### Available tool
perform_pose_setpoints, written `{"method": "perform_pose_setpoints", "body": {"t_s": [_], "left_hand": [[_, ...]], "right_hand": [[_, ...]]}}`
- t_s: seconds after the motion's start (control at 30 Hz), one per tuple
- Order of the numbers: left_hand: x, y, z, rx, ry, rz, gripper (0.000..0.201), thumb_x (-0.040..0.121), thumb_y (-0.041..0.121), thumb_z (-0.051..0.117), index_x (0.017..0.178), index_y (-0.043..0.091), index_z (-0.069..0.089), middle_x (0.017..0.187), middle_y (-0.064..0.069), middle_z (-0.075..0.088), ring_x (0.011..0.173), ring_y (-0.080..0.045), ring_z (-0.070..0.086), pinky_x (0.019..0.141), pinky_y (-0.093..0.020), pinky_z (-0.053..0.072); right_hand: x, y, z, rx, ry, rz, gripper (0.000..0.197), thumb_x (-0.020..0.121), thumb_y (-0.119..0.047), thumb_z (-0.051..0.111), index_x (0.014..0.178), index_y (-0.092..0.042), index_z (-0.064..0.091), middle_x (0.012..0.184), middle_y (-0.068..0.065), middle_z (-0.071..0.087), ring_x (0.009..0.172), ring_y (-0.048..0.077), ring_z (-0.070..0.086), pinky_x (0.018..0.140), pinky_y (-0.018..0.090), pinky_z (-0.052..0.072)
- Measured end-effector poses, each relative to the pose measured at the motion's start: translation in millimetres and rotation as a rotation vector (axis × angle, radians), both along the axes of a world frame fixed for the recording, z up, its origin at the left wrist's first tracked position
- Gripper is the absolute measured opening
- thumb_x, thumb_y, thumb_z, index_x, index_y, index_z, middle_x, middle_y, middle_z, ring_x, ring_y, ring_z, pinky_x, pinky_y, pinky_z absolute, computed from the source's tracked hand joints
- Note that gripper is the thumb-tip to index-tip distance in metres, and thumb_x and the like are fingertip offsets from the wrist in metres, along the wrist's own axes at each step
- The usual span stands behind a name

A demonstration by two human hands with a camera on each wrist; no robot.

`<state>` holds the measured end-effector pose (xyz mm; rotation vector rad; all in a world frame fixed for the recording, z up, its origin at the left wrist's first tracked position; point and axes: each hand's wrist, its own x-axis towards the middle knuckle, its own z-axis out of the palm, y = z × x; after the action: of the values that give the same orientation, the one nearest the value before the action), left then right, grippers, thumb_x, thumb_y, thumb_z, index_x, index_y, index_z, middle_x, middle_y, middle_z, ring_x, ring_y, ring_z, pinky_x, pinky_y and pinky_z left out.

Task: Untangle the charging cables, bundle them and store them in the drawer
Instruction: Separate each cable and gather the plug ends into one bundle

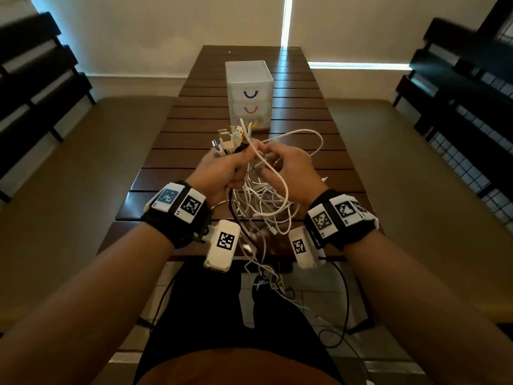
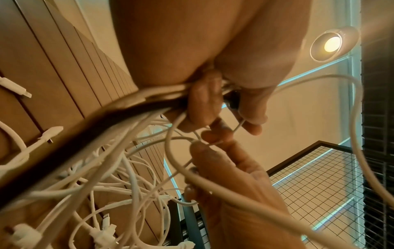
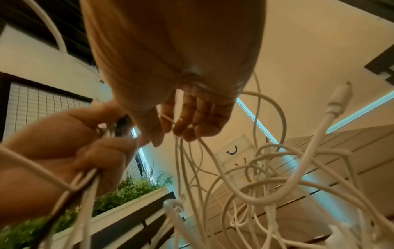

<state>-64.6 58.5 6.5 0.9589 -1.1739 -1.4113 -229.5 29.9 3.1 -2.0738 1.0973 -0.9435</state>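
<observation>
**A:** While the charging cables [image 1: 261,195] are up in the air over the near end of the tabletop [image 1: 319,151], they're still one big knot, right? Mostly white cords, one black cable [image 2: 64,133] running through, loops sagging down past the table edge toward the person's lap.

**B:** Yep, total spaghetti. The left hand [image 1: 222,168] is closed tight round a fistful of them, with the plug ends [image 1: 230,137] fanned out above the fist. From the left wrist view you can see the fingers [image 2: 202,104] curled right over the white cords and the black one.

**A:** And the right hand [image 1: 288,165]?

**B:** Just beside the left one, nearly touching it. Fingers bent only a bit, narrow pinch: the right wrist view shows the thumb and fingertips [image 3: 183,128] nipping a single thin white strand [image 3: 170,120], with more cords draped under the palm. One long white loop [image 1: 311,137] arcs out to the right of it.

**A:** Where's the drawer thing?

**B:** Small white drawer unit [image 1: 248,93] further back on the slatted tabletop, well apart from the hands. Three drawers stacked, purple, red and yellow handles, all pushed in from what I can see. The yellow one is partly hidden behind the plugs.
</observation>
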Motion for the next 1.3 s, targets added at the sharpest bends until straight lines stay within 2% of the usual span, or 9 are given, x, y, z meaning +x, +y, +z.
{"method": "perform_pose_setpoints", "body": {"t_s": [0.1, 0.23, 0.4, 0.53, 0.63, 0.77, 0.9, 1.1, 1.3], "left_hand": [[0.3, 2.4, 2.2, -0.021, -0.037, -0.066, 0.013, 0.084, 0.027, 0.063, 0.092, 0.023, 0.073, 0.069, -0.004, 0.037, 0.042, -0.005, 0.028, 0.038, -0.017, 0.027], [-0.8, -1.6, 2.8, 0.012, -0.016, -0.001, 0.038, 0.076, 0.001, 0.062, 0.11, 0.018, 0.065, 0.065, 0.003, 0.048, 0.041, -0.003, 0.031, 0.04, -0.017, 0.021], [-16.5, -6.7, 5.2, 0.021, -0.032, 0.072, 0.019, 0.065, -0.007, 0.053, 0.064, 0.012, 0.054, 0.05, 0.003, 0.04, 0.037, -0.005, 0.029, 0.037, -0.016, 0.024], [-27.0, -12.6, -1.1, -0.252, -0.132, 0.187, 0.035, 0.076, -0.002, 0.073, 0.108, 0.009, 0.062, 0.089, -0.016, 0.07, 0.079, -0.024, 0.069, 0.071, -0.032, 0.058], [-31.4, -15.0, -6.2, -0.317, -0.123, 0.298, 0.04, 0.076, 0.011, 0.079, 0.111, 0.003, 0.06, 0.098, -0.034, 0.064, 0.089, -0.047, 0.064, 0.08, -0.053, 0.056], [-37.6, -24.4, -6.6, -0.28, -0.365, 0.309, 0.006, 0.082, 0.006, 0.073, 0.085, 0.004, 0.069, 0.079, -0.008, 0.069, 0.074, -0.016, 0.068, 0.075, -0.033, 0.056], [-19.9, -28.2, -29.9, -0.063, -0.485, 0.339, 0.006, 0.086, 0.003, 0.068, 0.092, 0.005, 0.069, 0.077, 0.004, 0.065, 0.062, 0.006, 0.059, 0.068, -0.017, 0.048], [3.3, -23.8, -40.1, -0.089, -0.446, 0.532, 0.014, 0.087, 0.016, 0.07, 0.073, 0.019, 0.068, 0.077, -0.005, 0.068, 0.074, -0.017, 0.063, 0.072, -0.032, 0.051], [2.0, -24.5, -26.1, -0.167, -0.521, 0.568, 0.022, 0.086, 0.025, 0.071, 0.081, 0.004, 0.068, 0.069, -0.001, 0.064, 0.061, -0.009, 0.058, 0.059, -0.025, 0.047]], "right_hand": [[1.9, -8.2, 0.7, -0.009, 0.03, -0.012, 0.023, 0.091, -0.028, 0.064, 0.095, -0.008, 0.073, 0.084, 0.012, 0.072, 0.077, 0.026, 0.066, 0.073, 0.044, 0.053], [-5.4, -10.8, 10.9, 0.072, 0.029, 0.121, 0.019, 0.094, -0.002, 0.051, 0.096, -0.004, 0.07, 0.092, -0.006, 0.068, 0.071, -0.001, 0.062, 0.068, 0.027, 0.051], [-14.2, -8.0, 26.6, 0.081, -0.103, 0.183, 0.017, 0.096, 0.004, 0.046, 0.093, 0.009, 0.062, 0.113, -0.001, 0.061, 0.071, -0.005, 0.061, 0.061, 0.02, 0.051], [-23.7, -4.7, 42.3, 0.069, -0.212, 0.223, 0.017, 0.096, 0.003, 0.047, 0.095, 0.001, 0.064, 0.095, 0.021, 0.064, 0.069, 0.011, 0.065, 0.059, 0.024, 0.055], [-27.6, -5.8, 51.0, 0.072, -0.197, 0.225, 0.018, 0.097, 0.002, 0.046, 0.099, 0.001, 0.064, 0.089, 0.023, 0.065, 0.063, 0.01, 0.063, 0.055, 0.016, 0.049], [-30.4, -10.2, 58.3, 0.028, -0.331, 0.205, 0.021, 0.097, 0.001, 0.046, 0.096, -0.009, 0.065, 0.09, 0.015, 0.067, 0.075, 0.017, 0.068, 0.064, 0.027, 0.056], [-48.6, -24.6, 73.7, -0.09, -0.584, 0.023, 0.031, 0.087, 0.013, 0.049, 0.099, -0.01, 0.066, 0.099, 0.009, 0.07, 0.095, 0.018, 0.069, 0.074, 0.028, 0.055], [-84.0, -37.9, 66.2, 0.122, -0.006, -0.304, 0.055, 0.084, 0.017, 0.034, 0.105, -0.019, 0.07, 0.111, 0.001, 0.061, 0.096, 0.005, 0.056, 0.072, 0.014, 0.045], [-64.1, -35.8, 57.9, -0.382, -0.257, -0.477, 0.048, 0.073, 0.008, 0.034, 0.098, -0.016, 0.069, 0.107, -0.004, 0.058, 0.098, -0.007, 0.05, 0.088, 0.002, 0.034]]}}
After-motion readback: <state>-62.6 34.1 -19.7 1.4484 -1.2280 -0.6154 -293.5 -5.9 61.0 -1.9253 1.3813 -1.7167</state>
